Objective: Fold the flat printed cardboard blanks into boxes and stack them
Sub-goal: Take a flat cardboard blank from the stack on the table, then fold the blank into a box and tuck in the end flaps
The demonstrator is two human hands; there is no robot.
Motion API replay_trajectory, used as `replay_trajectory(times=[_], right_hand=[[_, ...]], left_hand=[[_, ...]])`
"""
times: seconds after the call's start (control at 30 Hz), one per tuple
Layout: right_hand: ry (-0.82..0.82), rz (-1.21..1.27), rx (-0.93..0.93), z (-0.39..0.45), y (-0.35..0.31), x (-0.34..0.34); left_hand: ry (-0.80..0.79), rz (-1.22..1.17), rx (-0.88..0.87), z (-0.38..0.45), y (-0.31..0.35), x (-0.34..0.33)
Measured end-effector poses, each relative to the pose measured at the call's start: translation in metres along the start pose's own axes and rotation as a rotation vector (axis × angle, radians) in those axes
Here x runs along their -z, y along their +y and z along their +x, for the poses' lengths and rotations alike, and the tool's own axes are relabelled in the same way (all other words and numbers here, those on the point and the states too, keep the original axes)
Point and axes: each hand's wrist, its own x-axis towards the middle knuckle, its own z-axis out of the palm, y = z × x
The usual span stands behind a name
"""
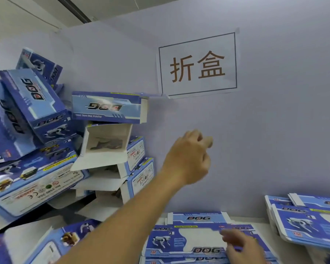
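Note:
A pile of folded blue "DOG" boxes (51, 149) leans against the wall on the left. Its topmost box (107, 108) lies on its side with an end flap open. My left hand (189, 159) hangs in the air just right of this pile, fingers loosely curled and holding nothing. It touches no box. A stack of flat printed blanks (187, 239) lies on the table at the bottom centre. My right hand (242, 246) rests on the top blank with its fingers spread; it is blurred.
A second stack of flat blanks (305, 221) sits at the right edge. More folded boxes (46, 242) lie at the bottom left. A paper sign (197, 64) is taped to the grey wall behind.

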Motion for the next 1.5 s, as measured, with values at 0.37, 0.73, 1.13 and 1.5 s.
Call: replay_trajectory(times=[0.37,0.73,1.13,1.5], right_hand=[[-0.368,-0.888,0.121,0.007,0.002,-0.001],[-0.118,-0.715,0.131,0.004,0.003,0.014],[0.44,-0.316,0.375,0.008,0.016,0.012],[0.657,0.196,0.466,0.009,0.002,0.014]], left_hand=[[-0.656,-0.181,0.767,-0.141,0.03,-0.148],[-0.875,-0.204,0.62,-0.154,0.005,-0.131],[-0.773,-0.236,0.584,-0.151,-0.001,-0.13],[0.202,-0.122,0.544,-0.143,-0.001,-0.107]])
